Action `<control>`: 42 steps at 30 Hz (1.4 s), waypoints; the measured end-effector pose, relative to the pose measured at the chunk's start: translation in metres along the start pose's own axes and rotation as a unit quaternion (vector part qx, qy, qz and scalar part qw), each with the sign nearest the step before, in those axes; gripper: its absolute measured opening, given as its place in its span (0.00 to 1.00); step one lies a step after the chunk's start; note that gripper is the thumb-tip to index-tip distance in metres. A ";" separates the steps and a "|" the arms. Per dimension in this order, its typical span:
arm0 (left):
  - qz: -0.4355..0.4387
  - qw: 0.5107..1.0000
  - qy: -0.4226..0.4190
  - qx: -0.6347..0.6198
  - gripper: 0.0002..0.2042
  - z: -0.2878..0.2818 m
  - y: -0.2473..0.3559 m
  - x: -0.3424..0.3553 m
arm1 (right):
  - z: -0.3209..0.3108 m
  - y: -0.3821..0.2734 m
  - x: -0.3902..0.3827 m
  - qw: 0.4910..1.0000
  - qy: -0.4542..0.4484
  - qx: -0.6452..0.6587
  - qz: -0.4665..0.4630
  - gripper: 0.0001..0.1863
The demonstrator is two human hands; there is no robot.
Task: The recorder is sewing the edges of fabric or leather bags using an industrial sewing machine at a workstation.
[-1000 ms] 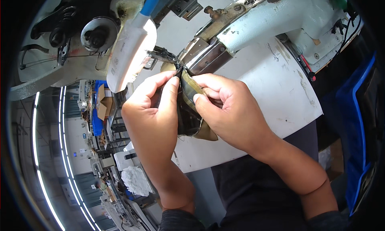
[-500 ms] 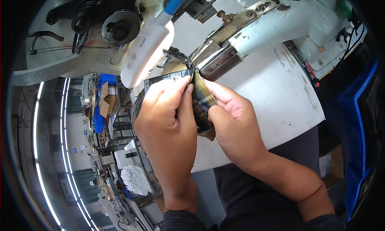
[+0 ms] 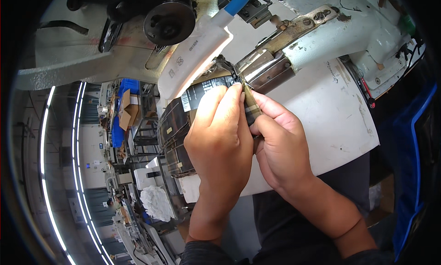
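Note:
My left hand (image 3: 219, 141) is closed, its fingertips pressing a black label (image 3: 197, 97) with a barcode and dark plaid fabric (image 3: 172, 138) at the sewing machine's needle and presser foot (image 3: 232, 69). My right hand (image 3: 287, 150) grips the fabric's olive edge (image 3: 251, 104) close beside it, thumb bent over the piece. The fabric bulges out to the left of my left hand and is partly hidden by both hands. A metal cylinder arm (image 3: 268, 75) lies just beyond my fingers, and a lit white lamp (image 3: 193, 58) with a blue tube hangs to the left.
The pale machine head (image 3: 92, 67) with a black disc fills the upper left. A white board (image 3: 340, 118) lies at right, with a red-handled tool (image 3: 366, 92) past it. Behind at left are cardboard boxes (image 3: 129, 111), a white cloth heap (image 3: 156, 203) and benches.
The view has shifted, so machine and hands sit further right. The black label and plaid fabric have come into sight left of my left hand, whose fingers now cover more of the olive edge.

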State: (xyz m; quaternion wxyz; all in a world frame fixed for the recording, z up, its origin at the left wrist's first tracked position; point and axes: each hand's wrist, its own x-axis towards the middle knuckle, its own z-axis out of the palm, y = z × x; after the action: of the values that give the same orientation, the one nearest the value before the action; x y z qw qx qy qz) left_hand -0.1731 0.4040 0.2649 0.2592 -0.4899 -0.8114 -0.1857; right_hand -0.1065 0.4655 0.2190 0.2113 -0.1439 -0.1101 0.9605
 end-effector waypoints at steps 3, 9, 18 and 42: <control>0.006 1.000 -0.016 0.004 0.11 0.000 0.000 0.004 | 0.005 -0.002 0.001 1.000 0.002 0.007 -0.002 0.25; -0.025 0.999 -0.036 -0.022 0.09 -0.001 0.006 0.003 | -0.016 -0.005 0.003 0.979 -0.036 -0.180 -0.088 0.20; 0.064 0.998 0.008 -0.019 0.10 0.000 -0.009 -0.002 | -0.028 0.000 0.017 0.899 -0.022 -0.348 -0.264 0.10; 0.208 0.971 -0.114 -0.031 0.19 -0.026 -0.050 0.021 | -0.006 -0.046 0.012 0.879 -0.036 -0.466 -0.094 0.03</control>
State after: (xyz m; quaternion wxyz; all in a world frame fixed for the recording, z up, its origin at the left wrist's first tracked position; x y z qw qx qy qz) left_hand -0.2195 0.3819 0.2961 0.1826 -0.6738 -0.7097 -0.0950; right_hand -0.0975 0.5126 0.2233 0.2046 -0.1804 -0.5658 0.7781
